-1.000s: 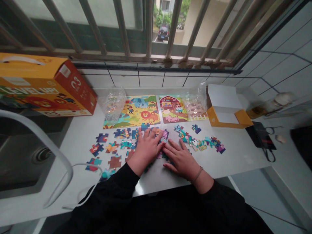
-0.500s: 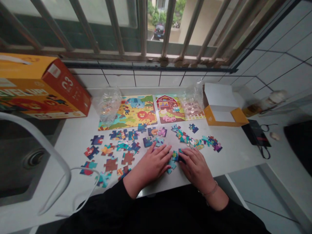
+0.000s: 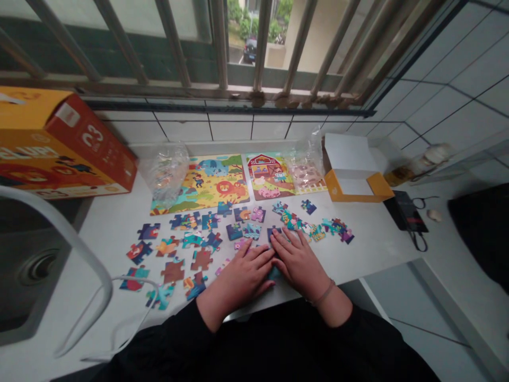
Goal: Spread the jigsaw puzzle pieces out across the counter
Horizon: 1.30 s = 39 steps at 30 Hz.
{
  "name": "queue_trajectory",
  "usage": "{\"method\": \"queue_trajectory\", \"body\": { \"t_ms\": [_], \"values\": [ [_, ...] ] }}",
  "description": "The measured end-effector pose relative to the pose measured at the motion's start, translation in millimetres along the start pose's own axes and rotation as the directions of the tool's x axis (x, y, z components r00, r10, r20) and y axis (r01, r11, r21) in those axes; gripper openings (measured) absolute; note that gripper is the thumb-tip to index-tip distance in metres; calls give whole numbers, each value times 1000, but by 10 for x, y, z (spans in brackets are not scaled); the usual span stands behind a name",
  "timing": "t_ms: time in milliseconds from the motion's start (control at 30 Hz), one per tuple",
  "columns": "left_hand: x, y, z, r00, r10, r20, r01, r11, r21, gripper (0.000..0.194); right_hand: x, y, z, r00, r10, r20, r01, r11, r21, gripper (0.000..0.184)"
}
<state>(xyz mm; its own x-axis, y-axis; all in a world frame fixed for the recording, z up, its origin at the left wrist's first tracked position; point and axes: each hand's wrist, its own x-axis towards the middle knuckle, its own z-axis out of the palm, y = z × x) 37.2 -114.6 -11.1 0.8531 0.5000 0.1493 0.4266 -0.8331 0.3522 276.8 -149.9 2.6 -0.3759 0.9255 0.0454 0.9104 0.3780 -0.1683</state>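
My left hand (image 3: 247, 273) lies palm down over puzzle pieces near the counter's front edge, fingers stretched out. Right beside it, my right hand (image 3: 296, 265) rests flat too, the two hands touching or nearly so. A dark blue puzzle piece (image 3: 272, 233) shows at the right fingertips. Between the hands a bit of a teal piece (image 3: 274, 273) peeks out; the rest is covered. Pink-patterned pieces (image 3: 239, 244) stick out beside the left fingers. Above them lie a teal patterned piece (image 3: 252, 230) and a joined strip of pieces (image 3: 294, 220).
More loose pieces, including a brown one (image 3: 173, 271), spread to the left. Behind lie a safari picture board (image 3: 218, 180) and a farm board (image 3: 266, 178), partly under clear plastic bags (image 3: 169, 175). An orange box (image 3: 345, 191), a large carton (image 3: 91, 143), a phone (image 3: 407, 209) and a white faucet (image 3: 75, 239) surround them.
My right hand has moved left against my left hand and flattened, covering most of the pieces that showed between them. The view has shifted slightly to the right.
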Motion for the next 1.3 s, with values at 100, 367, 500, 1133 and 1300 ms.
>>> {"method": "queue_trajectory", "body": {
  "t_ms": [100, 367, 500, 1133, 1300],
  "values": [
    [2, 0, -1, 1000, -5, 3, 6, 1000, -5, 49, 141, 15, -16, 1000, 3, 16, -3, 1000, -15, 60],
    [3, -8, -18, 1000, -10, -26, 10, 1000, -5, 53, -177, 480, 56, 976, 212, -45, -215, 972, -99, 69],
    [-4, -20, -4, 1000, -23, -20, 23, 1000, -5, 52, -331, 570, 57, 956, 282, -78, -291, 949, -126, 69],
    [-6, -24, -10, 999, -30, -20, 30, 1000, -1, 49, 195, 480, -46, 927, 356, -119, -366, 927, -78, 63],
    [15, -19, -32, 998, -62, -31, 63, 997, 39, 55, 174, 348, 55, 962, 272, -41, -274, 960, -53, 66]
  ]
}}
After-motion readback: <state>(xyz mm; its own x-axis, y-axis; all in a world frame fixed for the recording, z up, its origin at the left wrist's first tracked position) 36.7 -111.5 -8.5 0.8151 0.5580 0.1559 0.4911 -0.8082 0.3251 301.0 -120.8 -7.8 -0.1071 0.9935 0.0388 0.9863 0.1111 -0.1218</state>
